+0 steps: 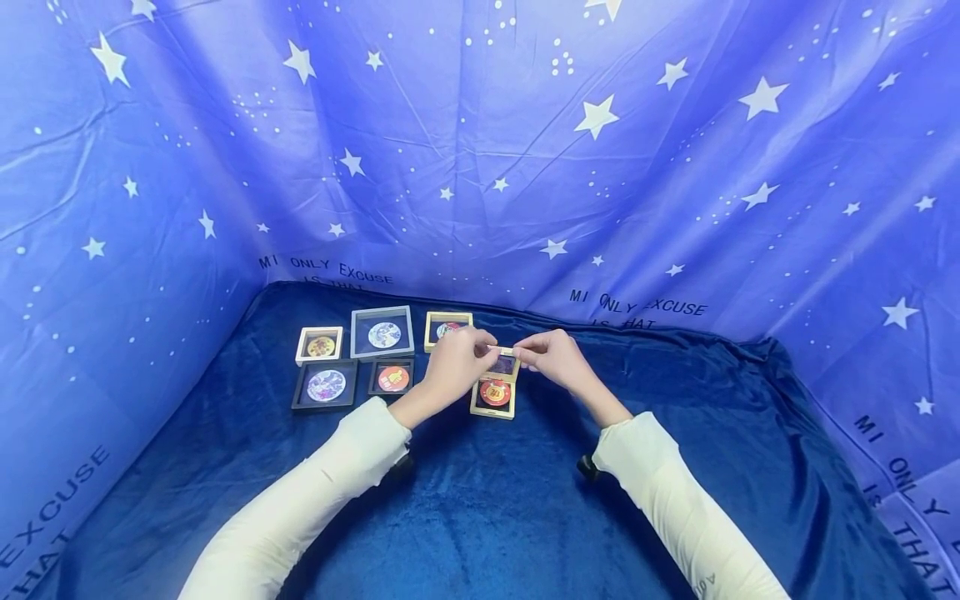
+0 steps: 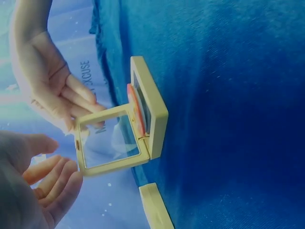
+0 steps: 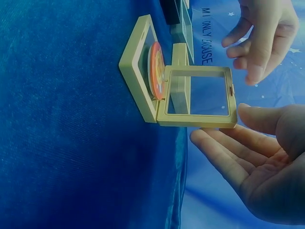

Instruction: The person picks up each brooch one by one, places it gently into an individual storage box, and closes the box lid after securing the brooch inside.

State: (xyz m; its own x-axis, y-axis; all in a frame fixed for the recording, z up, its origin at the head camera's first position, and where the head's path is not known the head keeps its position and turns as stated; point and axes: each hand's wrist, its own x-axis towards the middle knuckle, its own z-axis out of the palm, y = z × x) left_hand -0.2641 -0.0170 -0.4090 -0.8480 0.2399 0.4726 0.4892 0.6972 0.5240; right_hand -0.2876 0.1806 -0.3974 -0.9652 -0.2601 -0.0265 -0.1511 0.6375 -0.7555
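A cream-yellow hinged display frame (image 1: pixel 492 410) stands on the blue cloth, its clear-windowed lid (image 2: pixel 112 138) swung up from the base. A round red badge (image 3: pixel 156 70) with a yellow centre lies on the base's film window. My right hand (image 1: pixel 558 360) pinches a top corner of the lid, thumb on the edge and fingers behind. At the lid's other top corner is my left hand (image 1: pixel 456 367), thumb and fingers parted. The right wrist view shows a gap between the left fingers and the lid.
Left of the hands stand several display frames: a small cream one (image 1: pixel 320 360), a large grey one (image 1: pixel 411 333), two black ones (image 1: pixel 298 400) (image 1: pixel 391 393), and another yellow one (image 1: pixel 429 327) behind my left hand. Each holds a round badge. A starry blue curtain (image 1: pixel 480 150) borders the cloth.
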